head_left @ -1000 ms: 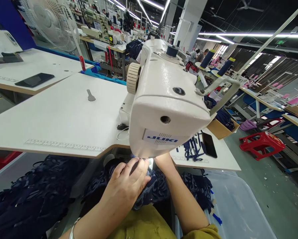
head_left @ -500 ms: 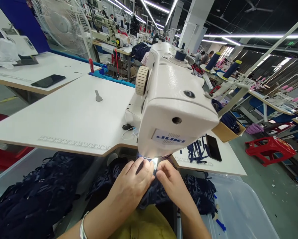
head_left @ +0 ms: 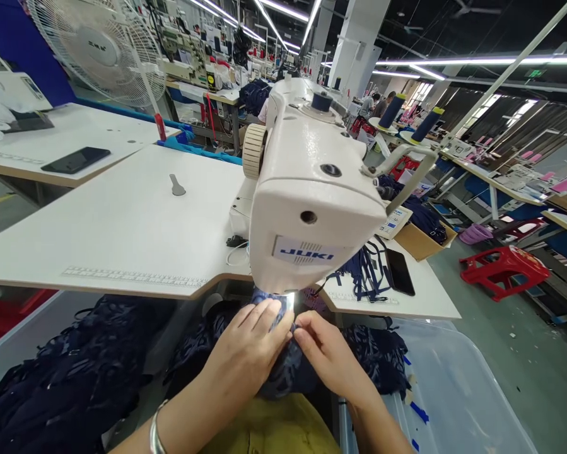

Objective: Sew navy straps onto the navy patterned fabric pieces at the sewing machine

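Navy patterned cloth [head_left: 290, 373] lies under front end of sewing machine [head_left: 306, 195], hanging below hands. Left hand [head_left: 248, 345] rests on it, fingers together; pressing or gripping, cannot tell. Right hand [head_left: 329, 353] pinches edge between thumb and forefinger. Cloth probably light, soft, easy to wrinkle, not fragile. Best hold: flat fingers above, fingertip pinch at edge.

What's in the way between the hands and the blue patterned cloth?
Nothing visible. The left hand lies right on the patterned cloth, and the right hand seems to pinch its edge. The sewing machine's head sits just beyond them and hides what is under it, so I can't tell about there.
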`<state>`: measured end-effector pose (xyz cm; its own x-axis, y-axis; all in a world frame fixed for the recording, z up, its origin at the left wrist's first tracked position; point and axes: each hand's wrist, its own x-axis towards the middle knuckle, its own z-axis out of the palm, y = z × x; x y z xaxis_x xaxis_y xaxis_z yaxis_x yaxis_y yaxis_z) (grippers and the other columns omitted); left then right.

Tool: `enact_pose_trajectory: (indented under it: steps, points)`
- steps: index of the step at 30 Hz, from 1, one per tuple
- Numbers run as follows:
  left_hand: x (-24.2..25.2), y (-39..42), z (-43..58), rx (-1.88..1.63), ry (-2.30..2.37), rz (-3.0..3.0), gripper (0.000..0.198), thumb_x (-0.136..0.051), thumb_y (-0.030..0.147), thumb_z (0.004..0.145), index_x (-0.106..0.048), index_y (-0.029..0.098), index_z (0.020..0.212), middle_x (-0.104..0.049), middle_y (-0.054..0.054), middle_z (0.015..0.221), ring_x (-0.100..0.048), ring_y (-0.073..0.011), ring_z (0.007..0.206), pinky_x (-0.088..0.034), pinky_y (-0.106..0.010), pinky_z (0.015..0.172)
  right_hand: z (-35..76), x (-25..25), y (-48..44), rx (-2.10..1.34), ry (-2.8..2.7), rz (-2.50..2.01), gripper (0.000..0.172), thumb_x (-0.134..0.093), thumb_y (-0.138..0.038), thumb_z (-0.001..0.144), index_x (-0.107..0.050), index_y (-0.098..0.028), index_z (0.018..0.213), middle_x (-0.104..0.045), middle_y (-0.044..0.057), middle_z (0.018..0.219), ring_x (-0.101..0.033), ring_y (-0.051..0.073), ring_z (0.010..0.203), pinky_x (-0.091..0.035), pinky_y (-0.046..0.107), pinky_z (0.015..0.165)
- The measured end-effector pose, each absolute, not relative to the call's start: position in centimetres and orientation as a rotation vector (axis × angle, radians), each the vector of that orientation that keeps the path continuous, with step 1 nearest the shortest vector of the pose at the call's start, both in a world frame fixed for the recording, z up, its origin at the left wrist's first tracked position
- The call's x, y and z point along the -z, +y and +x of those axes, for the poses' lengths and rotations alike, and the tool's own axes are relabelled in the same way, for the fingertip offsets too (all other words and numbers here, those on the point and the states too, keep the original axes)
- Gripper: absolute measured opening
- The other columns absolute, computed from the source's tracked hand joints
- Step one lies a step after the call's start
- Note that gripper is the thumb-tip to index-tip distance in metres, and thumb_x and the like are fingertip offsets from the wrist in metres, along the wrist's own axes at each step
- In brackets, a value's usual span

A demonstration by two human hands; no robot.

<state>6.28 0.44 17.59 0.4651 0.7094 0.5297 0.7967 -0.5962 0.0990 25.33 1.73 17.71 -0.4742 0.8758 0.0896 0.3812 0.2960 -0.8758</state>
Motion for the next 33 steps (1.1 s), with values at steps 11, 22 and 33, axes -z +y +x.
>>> enact_pose_trajectory:
  steps: [11,22,33]
  points:
    - [-17.7,0.2,4.0,0.885,-1.950,-2.522,0.032,-0.041,0.041,0.095,-0.062,0.019,0.086,-0.065,0.000,0.073,-0.060,-0.0156,0.066,-0.042,-0.025,0.061,21.9,-16.6,4.1,0.269,-2.286,-1.098,0.015,-0.048,-0.021,0.096,-0.061,-0.020,0.090,-0.063,0.002,0.073,-0.049,0.017,0.065,-0.031,0.030,0.054]
    - [-15.3,0.3,4.9,0.950,-1.341,-2.521,0.039,-0.033,0.017,0.098,-0.052,0.024,0.131,-0.065,-0.003,0.126,-0.054,-0.0161,0.119,-0.027,-0.035,0.098,23.1,-15.0,4.3,-0.738,-1.814,-1.203,0.012,-0.049,-0.026,0.093,-0.058,-0.023,0.102,-0.063,-0.001,0.081,-0.058,0.014,0.074,-0.045,0.025,0.071]
    - [-16.3,-0.1,6.1,0.733,-1.477,-2.365,0.037,-0.037,0.014,0.095,-0.059,0.022,0.124,-0.066,0.000,0.123,-0.057,-0.0194,0.112,-0.033,-0.040,0.085,21.9,-15.8,5.5,-0.836,-1.652,-1.385,0.006,-0.048,-0.027,0.088,-0.049,-0.022,0.091,-0.061,0.000,0.083,-0.059,0.017,0.078,-0.044,0.030,0.075]
